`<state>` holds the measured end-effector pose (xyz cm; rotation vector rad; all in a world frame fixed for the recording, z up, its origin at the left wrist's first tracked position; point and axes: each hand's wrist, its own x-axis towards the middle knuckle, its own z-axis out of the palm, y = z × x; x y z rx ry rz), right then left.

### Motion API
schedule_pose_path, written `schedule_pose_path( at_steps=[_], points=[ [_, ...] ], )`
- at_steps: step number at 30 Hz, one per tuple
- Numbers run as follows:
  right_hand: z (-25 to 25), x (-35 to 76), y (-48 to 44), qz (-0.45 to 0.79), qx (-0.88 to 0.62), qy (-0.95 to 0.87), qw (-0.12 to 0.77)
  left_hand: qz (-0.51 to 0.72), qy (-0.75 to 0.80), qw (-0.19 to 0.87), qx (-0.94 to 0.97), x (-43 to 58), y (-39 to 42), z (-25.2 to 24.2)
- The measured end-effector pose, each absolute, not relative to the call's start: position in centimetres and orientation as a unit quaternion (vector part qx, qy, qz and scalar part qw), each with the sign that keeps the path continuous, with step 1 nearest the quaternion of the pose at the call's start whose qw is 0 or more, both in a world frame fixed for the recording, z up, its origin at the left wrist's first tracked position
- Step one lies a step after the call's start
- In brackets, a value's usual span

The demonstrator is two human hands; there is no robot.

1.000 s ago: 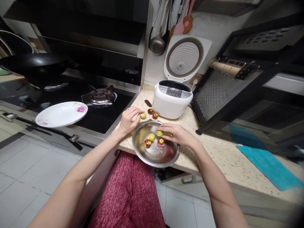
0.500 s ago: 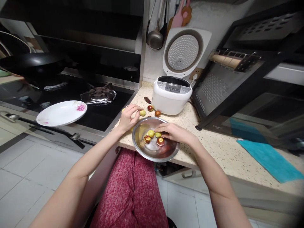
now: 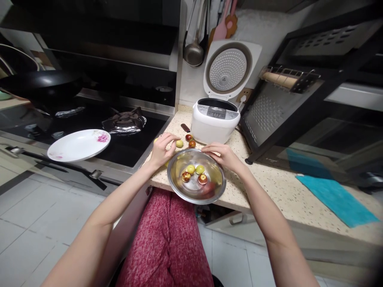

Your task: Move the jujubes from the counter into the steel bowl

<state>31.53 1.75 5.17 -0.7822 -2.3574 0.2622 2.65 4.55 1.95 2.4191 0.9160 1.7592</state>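
Observation:
A steel bowl (image 3: pixel 194 200) sits at the speckled counter's front edge with several small green and red fruits (image 3: pixel 195 173) inside. My right hand (image 3: pixel 223 156) rests at the bowl's far rim, fingers stretched out and empty. My left hand (image 3: pixel 160 149) lies on the counter left of the bowl, its fingers curled together over something hidden. A green fruit (image 3: pixel 179 143) lies just beyond its fingertips. Two reddish fruits (image 3: pixel 190 140) lie beside it, in front of the cooker.
A white rice cooker (image 3: pixel 214 124) stands open behind the bowl. A flowered white plate (image 3: pixel 78 145) sits at the gas stove's front, with a black wok (image 3: pixel 38 83) behind. A black rack (image 3: pixel 287 103) and a teal cloth (image 3: pixel 335 195) are to the right.
My right hand has left a green fruit in the bowl and drawn back from the bowl's inside to its far rim. My left hand has stayed in place.

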Motion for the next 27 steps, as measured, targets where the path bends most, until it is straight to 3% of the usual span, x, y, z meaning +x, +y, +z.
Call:
schedule_pose_path(
  at_steps=[4,16,27],
  points=[
    [4.1,31.9,4.3,0.022,-0.321,-0.888,0.329,0.563,0.302,0.009,0.769,2.7,4.7,1.8],
    [2.1,28.5,11.2,-0.084,-0.244,-0.952,0.165,0.575,0.295,0.01,0.763,2.6,4.6,2.0],
    [0.6,27.6,12.6,-0.12,-0.21,-0.952,0.189,0.567,0.298,0.011,0.768,2.6,4.6,2.1]
  ],
)
